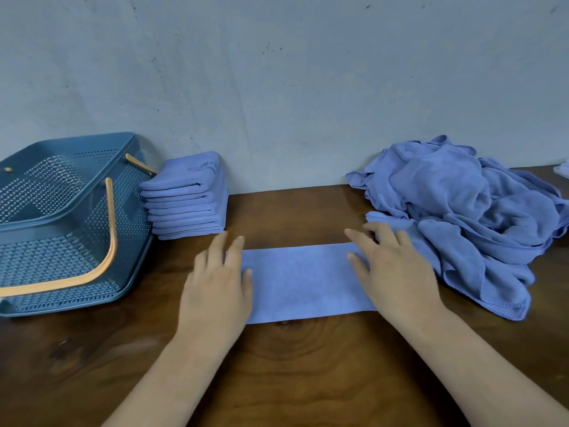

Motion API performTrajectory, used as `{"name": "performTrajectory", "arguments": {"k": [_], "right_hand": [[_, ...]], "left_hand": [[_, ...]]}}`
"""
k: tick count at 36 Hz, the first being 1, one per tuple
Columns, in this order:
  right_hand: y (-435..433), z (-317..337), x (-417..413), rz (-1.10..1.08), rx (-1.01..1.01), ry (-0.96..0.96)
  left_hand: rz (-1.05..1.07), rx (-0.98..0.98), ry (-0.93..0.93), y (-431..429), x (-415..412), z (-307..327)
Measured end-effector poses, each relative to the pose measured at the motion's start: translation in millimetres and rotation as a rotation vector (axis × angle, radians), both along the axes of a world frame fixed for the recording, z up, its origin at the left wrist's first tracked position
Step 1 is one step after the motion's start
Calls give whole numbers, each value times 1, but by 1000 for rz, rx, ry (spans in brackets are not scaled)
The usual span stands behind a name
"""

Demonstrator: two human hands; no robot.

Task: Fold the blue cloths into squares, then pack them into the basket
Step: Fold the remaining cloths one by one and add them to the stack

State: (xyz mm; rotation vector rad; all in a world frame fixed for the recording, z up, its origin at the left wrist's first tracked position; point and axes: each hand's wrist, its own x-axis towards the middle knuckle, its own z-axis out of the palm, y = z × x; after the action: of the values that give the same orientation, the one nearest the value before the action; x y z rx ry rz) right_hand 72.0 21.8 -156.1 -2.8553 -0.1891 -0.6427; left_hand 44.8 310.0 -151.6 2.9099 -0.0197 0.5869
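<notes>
Toward the middle of the table (308,371), a little back from its front edge, a blue cloth (301,282) lies folded into a long strip running left to right. The left hand (215,291) rests flat on the strip's left end and the right hand (397,278) lies flat on its right end. The fingers of both are straight and spread, pressing down and gripping nothing. Along the back edge, a stack of folded cloths (187,204) stands just beside the basket (77,260), which sits at the back left corner with no cloth visible inside. Toward the back right corner sprawls a loose pile of unfolded cloths (462,195), its nearest flap close against the strip's right end. The fabric looks light and limp, probably microfibre, so it would sag and lose its creases if lifted by a single point. The likely next fold brings one end over the other. Pinching both corners of one end, thumb beneath and fingers on top, should keep the edges aligned while the other palm anchors the far end.
</notes>
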Motion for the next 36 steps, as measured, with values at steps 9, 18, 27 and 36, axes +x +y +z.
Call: {"name": "performTrajectory", "arguments": {"k": [9,18,27,36], "right_hand": [[28,-8,-11,307,-82,429],[4,-4,4,329,-53,531],[-24,3,12,353,26,642],[-38,-3,15,277,252,440]], "left_hand": [[-328,53,340,-21,4,-17],[-240,72,462,-5,9,-10],[-217,-2,528,16,14,-4],[-264,36,264,10,8,-4]]}}
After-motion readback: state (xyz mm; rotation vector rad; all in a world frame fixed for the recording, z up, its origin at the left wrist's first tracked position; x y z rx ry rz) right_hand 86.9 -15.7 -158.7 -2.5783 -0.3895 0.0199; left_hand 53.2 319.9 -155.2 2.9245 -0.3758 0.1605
